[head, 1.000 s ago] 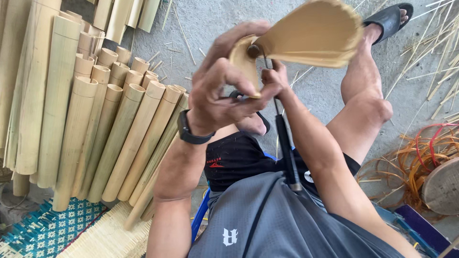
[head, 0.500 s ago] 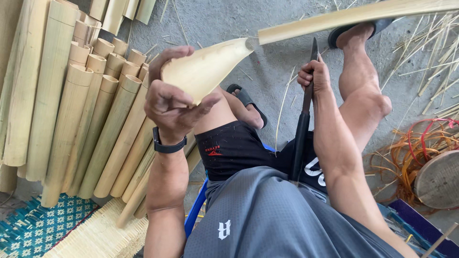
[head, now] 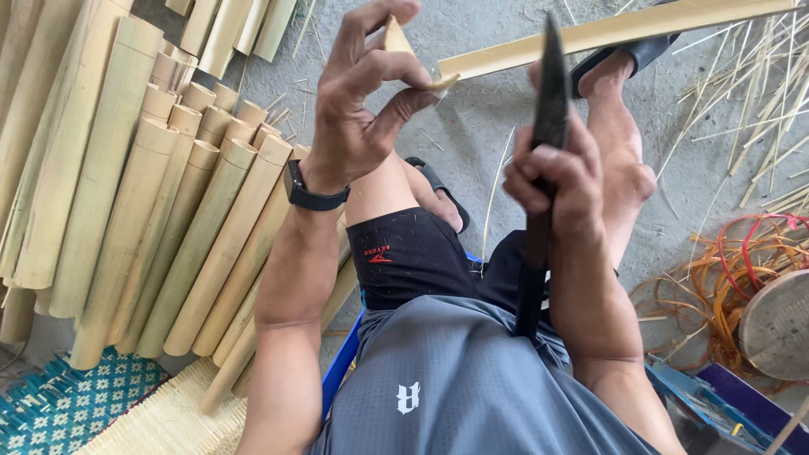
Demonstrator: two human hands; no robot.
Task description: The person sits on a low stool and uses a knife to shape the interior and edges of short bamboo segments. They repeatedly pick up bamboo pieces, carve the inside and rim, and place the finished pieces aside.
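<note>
Concrete floor (head: 497, 126), grey, littered with thin slivers. Stack of bamboo poles (head: 126, 194) at left, cut ends up, leaning side by side from the far left down toward the near left corner. Woven mat (head: 50, 404), blue and white, at near left, with a pale woven piece beside it. Seated person viewed from above: grey shirt, black shorts, right leg stretched toward the far right with the foot in a dark sandal (head: 640, 52).

Long bamboo strip (head: 607, 32) running from centre far out to the far right edge, roughly level, above the right leg. Near end of strip pinched in the left hand (head: 366, 101): thumb and forefinger closed on it, remaining fingers curled above. Black watch (head: 313, 195) on the left wrist.

Dark knife (head: 548, 93), blade upright, point toward far, just right of the strip's near end; contact between blade and strip not determinable. Right hand (head: 556, 181) wrapped tight round the handle, all fingers closed.

Coil of orange and red strips (head: 725, 278) at right, beside a round wooden block (head: 779, 324). Loose pale splints (head: 758, 93) scattered at far right.
</note>
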